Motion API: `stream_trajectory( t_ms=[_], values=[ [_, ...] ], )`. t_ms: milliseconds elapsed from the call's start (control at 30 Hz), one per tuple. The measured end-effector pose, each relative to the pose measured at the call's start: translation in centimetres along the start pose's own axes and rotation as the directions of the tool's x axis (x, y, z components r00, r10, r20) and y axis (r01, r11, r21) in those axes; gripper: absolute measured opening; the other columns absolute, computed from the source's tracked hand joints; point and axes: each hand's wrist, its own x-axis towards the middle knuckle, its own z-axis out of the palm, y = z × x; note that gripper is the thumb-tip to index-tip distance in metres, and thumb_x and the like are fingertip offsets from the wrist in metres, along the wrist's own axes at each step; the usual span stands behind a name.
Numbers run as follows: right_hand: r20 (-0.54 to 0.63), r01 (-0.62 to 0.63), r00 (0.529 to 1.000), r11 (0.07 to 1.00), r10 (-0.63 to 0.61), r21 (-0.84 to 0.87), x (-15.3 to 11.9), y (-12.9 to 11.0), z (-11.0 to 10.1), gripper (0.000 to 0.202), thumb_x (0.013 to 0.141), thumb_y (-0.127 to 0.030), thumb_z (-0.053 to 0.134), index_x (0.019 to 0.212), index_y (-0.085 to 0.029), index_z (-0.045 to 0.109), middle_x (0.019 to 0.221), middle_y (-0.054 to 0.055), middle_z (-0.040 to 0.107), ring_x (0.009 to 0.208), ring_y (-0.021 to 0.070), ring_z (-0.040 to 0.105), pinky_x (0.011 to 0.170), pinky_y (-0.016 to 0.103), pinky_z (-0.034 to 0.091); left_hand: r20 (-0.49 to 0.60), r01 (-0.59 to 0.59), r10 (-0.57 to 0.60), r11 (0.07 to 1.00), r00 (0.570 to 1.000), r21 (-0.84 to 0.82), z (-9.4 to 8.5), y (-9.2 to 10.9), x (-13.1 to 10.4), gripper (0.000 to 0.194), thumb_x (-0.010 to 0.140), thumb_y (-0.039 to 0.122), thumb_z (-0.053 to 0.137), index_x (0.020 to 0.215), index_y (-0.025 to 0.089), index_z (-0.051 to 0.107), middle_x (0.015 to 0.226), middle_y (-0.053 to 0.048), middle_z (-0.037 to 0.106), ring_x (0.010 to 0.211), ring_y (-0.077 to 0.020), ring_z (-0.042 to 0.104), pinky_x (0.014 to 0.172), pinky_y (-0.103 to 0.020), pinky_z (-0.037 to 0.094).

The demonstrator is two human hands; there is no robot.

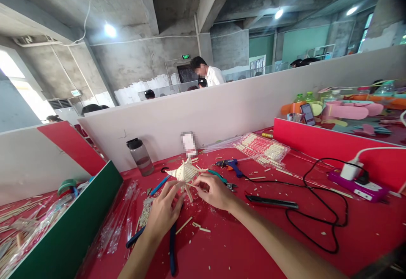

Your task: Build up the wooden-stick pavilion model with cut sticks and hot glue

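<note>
A star-shaped model made of thin pale wooden sticks (185,172) rests on the red table in front of me. At its near edge, my left hand (166,205) has bent fingers closed on the model's lower left side; the exact contact is partly hidden. My right hand (214,191) pinches a short thin wooden stick (190,185) between thumb and forefinger at the model's near right side. Pliers with dark blue handles (172,249) lie partly under my left hand. Just beyond my right hand are teal-handled cutters (231,185).
A blue glue gun (234,167) with a looping black cord, a black utility knife (272,202) and a purple power strip (358,187) lie to the right. Bagged sticks (263,147) are behind. A water bottle (141,158) stands back left, near a green divider (72,224). A person (214,75) is beyond the partition.
</note>
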Motion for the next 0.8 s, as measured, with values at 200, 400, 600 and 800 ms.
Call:
stream_trajectory(
  t_ms=[200, 400, 600, 800],
  values=[
    [0.002, 0.022, 1.0, 1.0, -0.022, -0.009, 0.1, -0.31, -0.17, 0.013, 0.085, -0.01, 0.06, 0.087, -0.022, 0.067, 0.084, 0.002, 0.069, 0.078, 0.0174, 0.065, 0.073, 0.027, 0.051, 0.03, -0.04, 0.036, 0.991, 0.999, 0.129, -0.13, -0.01, -0.03, 0.035, 0.099, 0.028, 0.045, 0.131, 0.033, 0.059, 0.126, -0.005, 0.063, 0.094, -0.0179, 0.071, 0.066, -0.022, 0.056],
    [0.005, -0.008, 1.0, 1.0, 0.008, 0.014, 0.11, -0.36, -0.07, 0.013, 0.086, -0.011, 0.06, 0.089, -0.021, 0.067, 0.084, 0.002, 0.069, 0.079, 0.0171, 0.066, 0.072, 0.026, 0.051, 0.027, -0.018, 0.013, 0.977, 1.0, 0.214, 0.13, 0.26, 0.1, 0.035, 0.1, 0.029, 0.043, 0.131, 0.031, 0.059, 0.128, -0.005, 0.063, 0.088, -0.0173, 0.072, 0.061, -0.021, 0.055],
    [0.013, 0.003, 1.0, 1.0, -0.004, 0.012, 0.03, -0.09, -0.06, 0.011, 0.088, -0.013, 0.059, 0.09, -0.021, 0.066, 0.084, 0.001, 0.069, 0.078, 0.0163, 0.065, 0.072, 0.025, 0.05, 0.014, -0.018, 0.015, 0.97, 1.0, 0.244, 0.16, 0.43, 0.1, 0.033, 0.1, 0.028, 0.043, 0.129, 0.029, 0.06, 0.127, -0.006, 0.064, 0.089, -0.0183, 0.072, 0.059, -0.022, 0.054],
    [0.049, 0.005, 0.999, 0.999, -0.002, -0.047, -0.05, 0.04, -0.02, 0.01, 0.087, -0.014, 0.06, 0.091, -0.022, 0.066, 0.085, 0.001, 0.069, 0.077, 0.0164, 0.065, 0.071, 0.025, 0.049, 0.024, -0.033, 0.027, 0.955, 0.999, 0.296, 0.22, 0.36, 0.08, 0.033, 0.102, 0.028, 0.04, 0.129, 0.028, 0.059, 0.127, -0.006, 0.063, 0.089, -0.0182, 0.072, 0.058, -0.022, 0.053]
  ],
)
